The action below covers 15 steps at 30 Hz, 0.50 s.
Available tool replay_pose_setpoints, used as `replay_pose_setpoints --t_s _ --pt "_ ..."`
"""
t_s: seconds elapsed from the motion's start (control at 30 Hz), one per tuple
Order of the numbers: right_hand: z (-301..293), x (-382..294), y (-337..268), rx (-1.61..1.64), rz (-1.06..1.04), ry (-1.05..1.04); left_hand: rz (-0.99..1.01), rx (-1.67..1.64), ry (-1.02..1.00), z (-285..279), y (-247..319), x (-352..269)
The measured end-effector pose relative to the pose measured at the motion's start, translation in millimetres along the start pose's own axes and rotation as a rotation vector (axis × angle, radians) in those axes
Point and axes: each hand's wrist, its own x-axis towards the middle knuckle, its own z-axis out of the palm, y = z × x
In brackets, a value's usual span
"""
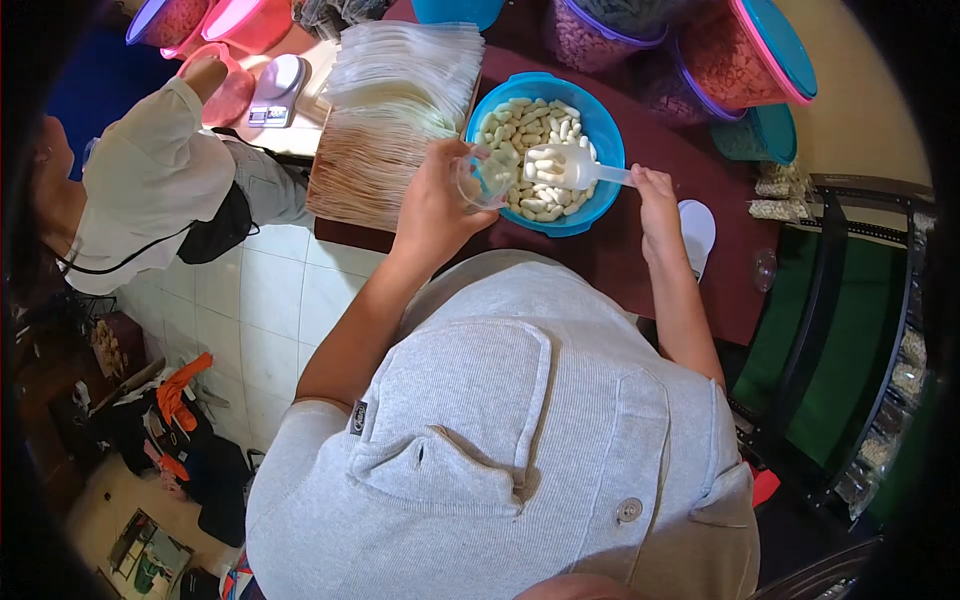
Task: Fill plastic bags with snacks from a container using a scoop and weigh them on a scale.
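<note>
A blue plastic tub [613, 142] full of white oblong pieces [541, 204] stands on the dark red table. My left hand [437, 202] grips a clear plastic cup [480, 182] over the tub's left rim; a few pale pieces show through the cup. In my right hand [655, 199] is the handle of a translucent white plastic scoop [576, 166], which holds several white pieces above the middle of the tub. The scoop's mouth points toward the cup, and a small gap lies between them.
Stacked clear plastic bags [405, 67] lie left of the tub. Lidded tubs [724, 64] stand at the back right. A white scale [697, 229] lies beside my right forearm. At the left, a co-worker [150, 180] stands by another scale [277, 90]. A black rack [814, 300] is at the right.
</note>
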Motion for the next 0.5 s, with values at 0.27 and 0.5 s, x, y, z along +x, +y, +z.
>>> replay_pose_setpoints --t_s 0.27,0.5 --pt "-26.8 -10.7 -58.6 0.368 0.038 -0.062 0.118 0.189 -0.032 0.7 8.8 3.1" --pt "-7.0 -43.4 -102.8 -0.37 -0.47 0.008 0.062 0.135 -0.236 6.3 22.5 3.3"
